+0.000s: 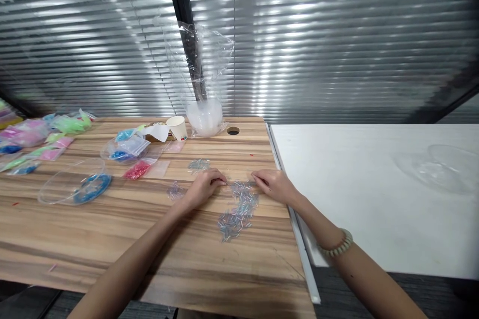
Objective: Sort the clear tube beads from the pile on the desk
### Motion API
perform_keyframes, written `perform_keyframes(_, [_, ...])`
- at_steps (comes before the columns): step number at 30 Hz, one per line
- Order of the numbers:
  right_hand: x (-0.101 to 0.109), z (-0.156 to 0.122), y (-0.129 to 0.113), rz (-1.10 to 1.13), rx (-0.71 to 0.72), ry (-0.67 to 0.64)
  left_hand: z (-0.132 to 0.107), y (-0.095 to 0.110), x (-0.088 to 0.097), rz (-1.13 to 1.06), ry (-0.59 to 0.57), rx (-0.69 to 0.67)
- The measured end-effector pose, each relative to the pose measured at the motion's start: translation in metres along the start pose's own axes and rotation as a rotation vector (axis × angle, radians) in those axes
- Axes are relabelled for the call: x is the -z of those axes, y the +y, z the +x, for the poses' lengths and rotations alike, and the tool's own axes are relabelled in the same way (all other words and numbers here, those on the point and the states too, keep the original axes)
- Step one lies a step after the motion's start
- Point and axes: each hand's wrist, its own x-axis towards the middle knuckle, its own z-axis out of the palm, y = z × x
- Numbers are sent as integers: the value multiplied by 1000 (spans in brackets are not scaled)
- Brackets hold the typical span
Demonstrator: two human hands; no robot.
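Observation:
A loose pile of shiny, pale tube beads [239, 212] is spread over the wooden tabletop in front of me. At its upper left edge is my left hand [205, 187], fingers and thumb pinched together low over the wood. Across the pile, near the table's right edge, my right hand [276, 185] is pinched the same way. Whatever either pinch holds is too small to make out. Just beyond my left hand lies a small patch of greyish tube beads [198, 164]. Left of that hand is a small heap of purplish beads [174, 191].
A packet of red beads [137, 170], a clear round lid [71, 182] with blue material, and several colourful bags [71, 123] lie left. A paper cup [177, 128] and a bagged white tub [205, 117] stand behind. A white table [355, 199] adjoins on the right.

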Motion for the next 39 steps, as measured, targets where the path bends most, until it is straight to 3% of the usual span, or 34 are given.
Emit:
perform_keyframes(8, [0,0,-1,-9,-2,-6,-3,2,-6,-40,-29,-108])
perform_keyframes(12, [-1,-1,1,6,1,-1,-4,-1,-5,-40,-33,-80])
perform_keyframes(18, [-1,-1,1,7,2,-12,-5,-10,11,22,-145,-5])
perform_keyframes(22, [-1,0,1,9,-10,-22,7,-12,9,83,-69,61])
perform_keyframes(28, [-1,-1,3,28,-12,-21,36,-12,-12,139,92,122])
perform_keyframes(32, [-1,-2,3,48,-17,-10,38,-14,-18,151,173,148])
perform_keyframes(39, [-2,-1,1,64,-19,-9,35,-13,-18,194,133,126])
